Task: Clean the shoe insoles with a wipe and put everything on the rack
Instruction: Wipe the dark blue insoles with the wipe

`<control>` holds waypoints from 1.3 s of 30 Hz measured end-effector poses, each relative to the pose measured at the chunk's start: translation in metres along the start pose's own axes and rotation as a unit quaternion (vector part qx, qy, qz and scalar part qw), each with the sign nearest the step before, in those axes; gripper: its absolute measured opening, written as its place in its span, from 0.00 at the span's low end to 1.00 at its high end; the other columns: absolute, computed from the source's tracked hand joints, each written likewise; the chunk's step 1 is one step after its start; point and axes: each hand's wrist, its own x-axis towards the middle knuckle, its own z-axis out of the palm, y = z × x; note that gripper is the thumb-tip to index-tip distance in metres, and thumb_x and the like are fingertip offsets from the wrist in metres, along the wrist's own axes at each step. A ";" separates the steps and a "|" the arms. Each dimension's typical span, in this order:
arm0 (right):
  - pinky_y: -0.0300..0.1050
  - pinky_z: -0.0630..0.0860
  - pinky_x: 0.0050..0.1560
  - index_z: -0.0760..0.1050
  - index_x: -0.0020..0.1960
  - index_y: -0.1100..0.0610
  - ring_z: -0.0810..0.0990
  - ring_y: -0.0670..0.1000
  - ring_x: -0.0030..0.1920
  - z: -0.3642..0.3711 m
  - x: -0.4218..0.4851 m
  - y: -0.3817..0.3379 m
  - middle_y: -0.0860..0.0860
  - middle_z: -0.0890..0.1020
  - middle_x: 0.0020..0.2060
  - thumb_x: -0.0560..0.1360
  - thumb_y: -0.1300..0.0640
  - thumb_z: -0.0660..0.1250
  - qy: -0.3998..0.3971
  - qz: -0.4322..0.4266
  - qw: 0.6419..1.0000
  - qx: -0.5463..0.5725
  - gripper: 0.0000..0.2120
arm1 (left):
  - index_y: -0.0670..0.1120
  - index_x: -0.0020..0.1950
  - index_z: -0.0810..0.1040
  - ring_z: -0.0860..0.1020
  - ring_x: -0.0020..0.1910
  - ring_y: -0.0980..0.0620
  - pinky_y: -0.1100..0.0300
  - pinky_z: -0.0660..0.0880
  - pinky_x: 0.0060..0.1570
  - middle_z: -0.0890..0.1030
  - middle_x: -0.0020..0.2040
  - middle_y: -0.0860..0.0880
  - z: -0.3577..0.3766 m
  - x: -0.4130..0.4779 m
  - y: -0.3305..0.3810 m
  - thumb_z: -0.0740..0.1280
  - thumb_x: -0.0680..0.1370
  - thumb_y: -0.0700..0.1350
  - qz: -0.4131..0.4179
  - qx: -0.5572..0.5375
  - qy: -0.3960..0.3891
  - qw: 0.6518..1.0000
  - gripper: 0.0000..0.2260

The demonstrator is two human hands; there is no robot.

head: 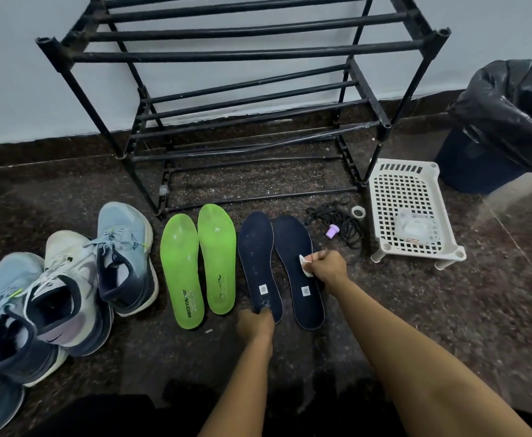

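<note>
While left hand (255,324) grips navy insole (256,263) heel, right hand (327,268) fingers (317,257) pinch wipe (305,264) (white) over second navy insole (296,247).

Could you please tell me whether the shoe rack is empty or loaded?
Empty in what shows: the rack has bare bars, and the shoes, green insoles and navy insoles are all down in front of it.

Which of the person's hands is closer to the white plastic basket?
Right. The right hand, holding a wipe, lies just left of the white basket; the left hand, gripping the heel of a navy insole, is farther left.
</note>
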 end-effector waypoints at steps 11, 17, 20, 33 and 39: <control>0.25 0.69 0.28 0.78 0.43 0.61 0.78 0.46 0.34 0.006 -0.026 0.018 0.51 0.80 0.35 0.71 0.65 0.69 0.078 -0.051 0.991 0.101 0.02 | 0.40 0.63 0.73 0.81 0.43 0.44 0.51 0.81 0.47 0.81 0.53 0.40 -0.012 0.020 -0.007 0.73 0.73 0.37 0.023 -0.007 -0.038 0.999 0.20; 0.27 0.68 0.27 0.78 0.45 0.61 0.78 0.49 0.38 0.006 -0.046 0.020 0.54 0.81 0.40 0.72 0.65 0.66 0.060 -0.048 0.995 0.062 0.03 | 0.50 0.64 0.71 0.79 0.42 0.51 0.58 0.76 0.44 0.81 0.49 0.46 -0.034 0.000 0.017 0.63 0.79 0.34 -0.013 -0.158 -0.214 0.964 0.17; 0.27 0.68 0.26 0.77 0.45 0.60 0.79 0.51 0.39 0.003 -0.058 0.007 0.55 0.81 0.41 0.72 0.65 0.65 0.050 -0.061 0.995 0.062 0.04 | 0.46 0.68 0.68 0.80 0.51 0.43 0.50 0.79 0.50 0.80 0.54 0.42 -0.055 -0.012 0.026 0.61 0.78 0.28 0.011 -0.215 -0.256 0.942 0.22; 0.46 0.78 0.48 0.80 0.40 0.62 0.79 0.51 0.39 -0.050 -0.141 -0.062 0.52 0.82 0.34 0.68 0.66 0.68 -0.005 -0.095 0.991 0.097 0.02 | 0.42 0.71 0.65 0.84 0.46 0.43 0.50 0.82 0.40 0.79 0.57 0.39 -0.115 -0.114 0.068 0.54 0.71 0.18 0.124 -0.282 -0.296 0.904 0.32; 0.49 0.79 0.38 0.78 0.35 0.57 0.79 0.53 0.34 -0.108 -0.192 -0.105 0.55 0.81 0.32 0.68 0.67 0.72 -0.015 -0.133 0.988 0.076 0.08 | 0.38 0.70 0.69 0.83 0.49 0.42 0.52 0.81 0.46 0.78 0.64 0.42 -0.138 -0.187 0.100 0.50 0.69 0.19 0.217 -0.257 -0.330 0.882 0.32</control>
